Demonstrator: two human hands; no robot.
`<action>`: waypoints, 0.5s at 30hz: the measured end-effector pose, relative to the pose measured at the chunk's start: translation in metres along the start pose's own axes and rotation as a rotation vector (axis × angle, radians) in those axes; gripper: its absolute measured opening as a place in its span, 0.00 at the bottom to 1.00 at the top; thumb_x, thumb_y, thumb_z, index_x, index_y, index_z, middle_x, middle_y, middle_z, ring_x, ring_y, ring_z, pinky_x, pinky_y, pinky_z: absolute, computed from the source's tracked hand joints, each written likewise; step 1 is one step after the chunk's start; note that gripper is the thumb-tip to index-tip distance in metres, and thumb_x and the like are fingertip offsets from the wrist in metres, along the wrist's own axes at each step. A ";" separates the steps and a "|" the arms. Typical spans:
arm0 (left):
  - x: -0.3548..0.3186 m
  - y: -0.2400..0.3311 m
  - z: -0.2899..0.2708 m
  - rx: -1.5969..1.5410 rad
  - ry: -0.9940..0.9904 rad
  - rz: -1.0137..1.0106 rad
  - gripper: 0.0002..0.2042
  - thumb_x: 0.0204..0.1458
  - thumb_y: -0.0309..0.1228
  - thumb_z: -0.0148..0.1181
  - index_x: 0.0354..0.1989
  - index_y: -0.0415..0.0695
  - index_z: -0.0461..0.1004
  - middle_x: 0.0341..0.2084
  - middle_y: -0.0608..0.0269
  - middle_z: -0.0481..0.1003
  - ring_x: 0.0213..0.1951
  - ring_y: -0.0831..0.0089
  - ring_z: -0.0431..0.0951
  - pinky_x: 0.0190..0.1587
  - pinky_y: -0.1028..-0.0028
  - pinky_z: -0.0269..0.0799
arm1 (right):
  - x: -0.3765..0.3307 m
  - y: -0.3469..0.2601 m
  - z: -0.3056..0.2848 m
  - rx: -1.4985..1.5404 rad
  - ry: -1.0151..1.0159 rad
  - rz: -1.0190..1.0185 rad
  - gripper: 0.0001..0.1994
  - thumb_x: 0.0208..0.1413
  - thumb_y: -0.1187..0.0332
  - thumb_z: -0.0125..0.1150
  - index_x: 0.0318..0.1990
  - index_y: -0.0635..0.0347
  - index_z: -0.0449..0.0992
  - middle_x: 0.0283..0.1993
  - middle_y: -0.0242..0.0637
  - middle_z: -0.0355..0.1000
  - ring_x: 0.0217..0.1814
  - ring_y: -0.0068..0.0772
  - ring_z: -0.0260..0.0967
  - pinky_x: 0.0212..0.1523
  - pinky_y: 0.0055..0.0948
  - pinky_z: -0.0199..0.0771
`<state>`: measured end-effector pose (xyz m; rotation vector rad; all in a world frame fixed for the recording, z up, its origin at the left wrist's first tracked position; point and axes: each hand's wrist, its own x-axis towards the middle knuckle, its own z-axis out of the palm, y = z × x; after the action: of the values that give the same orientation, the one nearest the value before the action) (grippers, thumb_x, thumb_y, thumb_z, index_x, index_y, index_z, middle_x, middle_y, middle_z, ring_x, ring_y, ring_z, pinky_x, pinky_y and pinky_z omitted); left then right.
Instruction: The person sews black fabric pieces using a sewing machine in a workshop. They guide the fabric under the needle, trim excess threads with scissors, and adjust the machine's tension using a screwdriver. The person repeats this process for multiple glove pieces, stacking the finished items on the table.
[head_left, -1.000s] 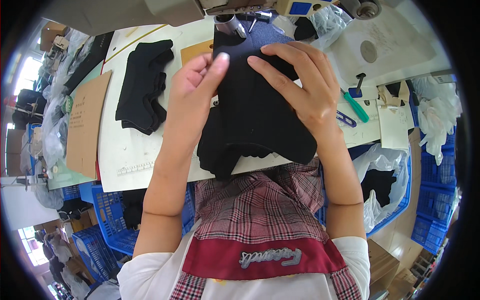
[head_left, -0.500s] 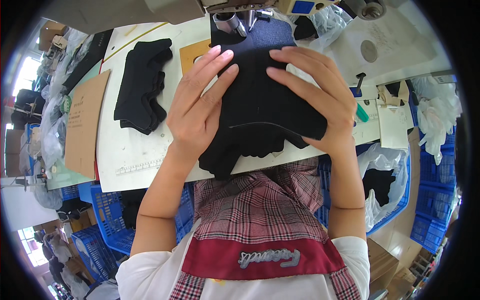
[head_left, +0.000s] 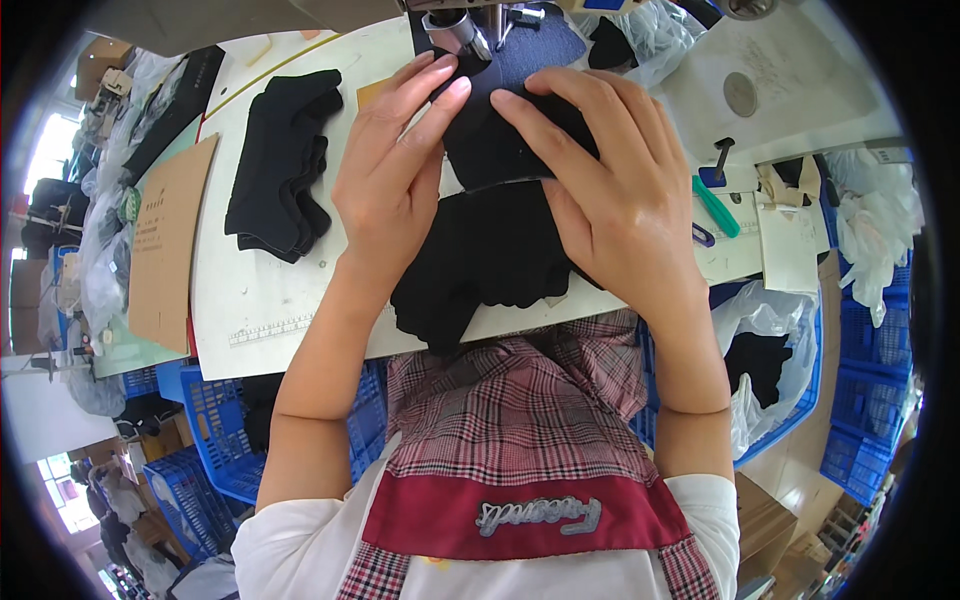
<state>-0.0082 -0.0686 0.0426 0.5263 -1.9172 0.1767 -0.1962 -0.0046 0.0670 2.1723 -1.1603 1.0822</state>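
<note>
Both hands have slid forward since the earlier frames, and I am now seeing them lying flat on the black cloth (head_left: 490, 255) near the metal sewing-machine head (head_left: 455, 30). I am watching the left hand (head_left: 395, 185) pressing down open, fingers stretched and together, gripping nothing. I am seeing the right hand (head_left: 610, 195) spread open too, palm pressing the cloth, fingertips nearly meeting the left ones. That cloth is lying on the white table (head_left: 250, 290), its lower edge hanging over the front toward the plaid apron (head_left: 520, 420). A stack of black pieces (head_left: 280, 165) is sitting to the left, well apart, beside a brown cardboard sheet (head_left: 165, 240).
</note>
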 end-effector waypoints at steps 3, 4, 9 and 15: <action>0.000 0.001 0.004 0.017 0.020 -0.014 0.19 0.43 0.12 0.58 0.46 0.40 0.79 0.45 0.54 0.77 0.50 0.57 0.77 0.52 0.68 0.71 | 0.002 0.003 0.004 -0.011 0.029 0.001 0.24 0.38 0.77 0.59 0.49 0.54 0.79 0.49 0.36 0.71 0.49 0.43 0.68 0.49 0.39 0.70; -0.001 0.001 0.005 0.025 0.032 -0.017 0.19 0.43 0.12 0.58 0.46 0.40 0.79 0.45 0.54 0.77 0.50 0.57 0.77 0.52 0.68 0.71 | 0.002 0.004 0.006 -0.018 0.041 -0.002 0.24 0.39 0.77 0.59 0.49 0.54 0.79 0.49 0.36 0.71 0.49 0.43 0.68 0.49 0.39 0.70; 0.001 0.002 0.008 0.062 0.054 -0.049 0.19 0.44 0.13 0.58 0.46 0.40 0.79 0.44 0.54 0.78 0.48 0.57 0.77 0.51 0.68 0.72 | 0.004 0.006 0.009 -0.055 0.079 -0.012 0.22 0.41 0.76 0.61 0.49 0.53 0.80 0.49 0.35 0.71 0.49 0.42 0.69 0.48 0.39 0.70; 0.001 0.003 0.013 0.082 0.088 -0.057 0.18 0.45 0.13 0.59 0.46 0.41 0.79 0.42 0.54 0.78 0.46 0.58 0.78 0.49 0.68 0.72 | 0.007 0.001 0.011 -0.041 0.087 -0.002 0.21 0.40 0.74 0.64 0.47 0.53 0.80 0.48 0.33 0.72 0.48 0.40 0.69 0.46 0.38 0.70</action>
<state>-0.0204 -0.0708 0.0392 0.6181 -1.8129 0.2389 -0.1897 -0.0159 0.0662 2.0737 -1.1313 1.1301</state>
